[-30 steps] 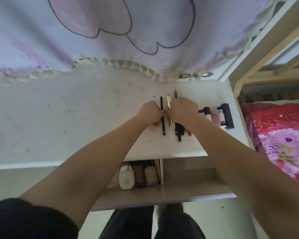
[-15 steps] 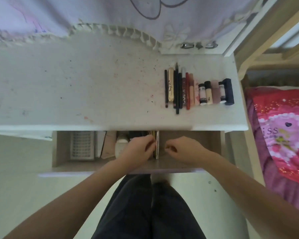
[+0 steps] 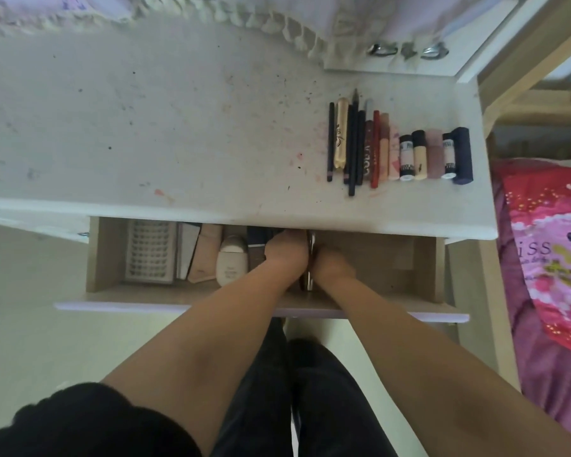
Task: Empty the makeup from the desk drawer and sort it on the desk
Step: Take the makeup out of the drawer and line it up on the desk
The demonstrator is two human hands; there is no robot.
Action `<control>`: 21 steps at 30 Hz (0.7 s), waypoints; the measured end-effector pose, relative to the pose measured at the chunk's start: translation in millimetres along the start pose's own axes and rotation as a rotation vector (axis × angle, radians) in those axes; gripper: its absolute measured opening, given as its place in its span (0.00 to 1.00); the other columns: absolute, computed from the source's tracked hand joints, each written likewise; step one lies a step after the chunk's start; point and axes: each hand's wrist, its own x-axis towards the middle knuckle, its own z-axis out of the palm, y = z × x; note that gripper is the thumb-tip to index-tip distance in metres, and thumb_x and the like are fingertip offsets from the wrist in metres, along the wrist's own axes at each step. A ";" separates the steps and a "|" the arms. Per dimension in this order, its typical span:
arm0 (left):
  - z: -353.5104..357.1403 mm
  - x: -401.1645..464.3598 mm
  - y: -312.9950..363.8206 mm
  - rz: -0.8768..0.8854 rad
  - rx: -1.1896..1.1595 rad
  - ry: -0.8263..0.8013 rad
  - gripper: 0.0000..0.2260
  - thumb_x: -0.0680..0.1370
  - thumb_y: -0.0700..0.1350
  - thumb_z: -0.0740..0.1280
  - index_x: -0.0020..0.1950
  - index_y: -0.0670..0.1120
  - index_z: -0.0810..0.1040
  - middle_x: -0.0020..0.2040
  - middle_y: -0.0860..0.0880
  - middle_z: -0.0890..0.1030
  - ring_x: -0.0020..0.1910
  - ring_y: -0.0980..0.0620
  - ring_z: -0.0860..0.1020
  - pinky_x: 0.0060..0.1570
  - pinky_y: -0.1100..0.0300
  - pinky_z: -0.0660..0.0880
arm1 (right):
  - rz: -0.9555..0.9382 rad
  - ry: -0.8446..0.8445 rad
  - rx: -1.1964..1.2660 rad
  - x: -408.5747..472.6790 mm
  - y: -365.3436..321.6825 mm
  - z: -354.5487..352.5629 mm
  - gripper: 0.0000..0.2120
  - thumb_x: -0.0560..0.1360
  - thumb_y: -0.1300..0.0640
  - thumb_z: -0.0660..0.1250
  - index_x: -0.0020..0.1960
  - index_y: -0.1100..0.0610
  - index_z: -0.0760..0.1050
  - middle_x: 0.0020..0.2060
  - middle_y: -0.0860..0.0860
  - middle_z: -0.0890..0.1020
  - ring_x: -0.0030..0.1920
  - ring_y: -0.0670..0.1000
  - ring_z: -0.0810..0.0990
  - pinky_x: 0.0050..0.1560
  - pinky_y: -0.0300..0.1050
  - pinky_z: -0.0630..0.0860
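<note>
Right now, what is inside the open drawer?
Drawer: false-lash tray, beige tube, white bottle, thin upright item between both hands. The desk edge hides the back.

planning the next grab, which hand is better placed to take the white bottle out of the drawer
Left. The left hand sits right beside the white bottle in the drawer; the right hand is farther off, beyond the left.

Pencils and tubes (image 3: 399, 150) lie in a row on the desk (image 3: 178, 127), right of centre, above the open drawer (image 3: 376, 258).
</note>
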 end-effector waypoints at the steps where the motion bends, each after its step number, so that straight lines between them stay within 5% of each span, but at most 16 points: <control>1: 1.3 0.6 1.7 -0.005 0.003 0.008 0.11 0.80 0.36 0.54 0.56 0.40 0.75 0.56 0.42 0.79 0.55 0.43 0.78 0.50 0.52 0.76 | 0.002 0.006 -0.004 1.2 1.7 0.7 0.14 0.79 0.55 0.56 0.58 0.57 0.75 0.57 0.57 0.79 0.58 0.58 0.78 0.54 0.48 0.74; 8: 13.3 -9.1 10.8 -0.036 -0.020 -0.049 0.13 0.79 0.37 0.56 0.57 0.41 0.78 0.57 0.43 0.79 0.57 0.43 0.78 0.53 0.52 0.77 | 0.054 -0.062 0.162 -1.5 24.2 -18.4 0.12 0.79 0.54 0.58 0.52 0.59 0.78 0.53 0.59 0.81 0.55 0.59 0.79 0.47 0.43 0.71; 14: 4.9 -13.8 0.2 -0.027 -0.207 -0.148 0.10 0.80 0.41 0.58 0.53 0.40 0.78 0.53 0.40 0.80 0.51 0.43 0.79 0.50 0.53 0.77 | 0.064 -0.116 0.261 -22.7 39.3 -40.8 0.16 0.79 0.52 0.58 0.34 0.55 0.69 0.29 0.51 0.72 0.32 0.52 0.74 0.33 0.41 0.68; 21: -55.8 -59.8 -31.3 0.087 -0.327 -0.536 0.13 0.81 0.49 0.59 0.47 0.41 0.77 0.32 0.48 0.74 0.27 0.53 0.71 0.34 0.60 0.71 | -0.039 -0.430 0.164 -72.6 27.7 -90.0 0.15 0.79 0.49 0.58 0.37 0.56 0.72 0.28 0.49 0.71 0.24 0.47 0.66 0.25 0.37 0.62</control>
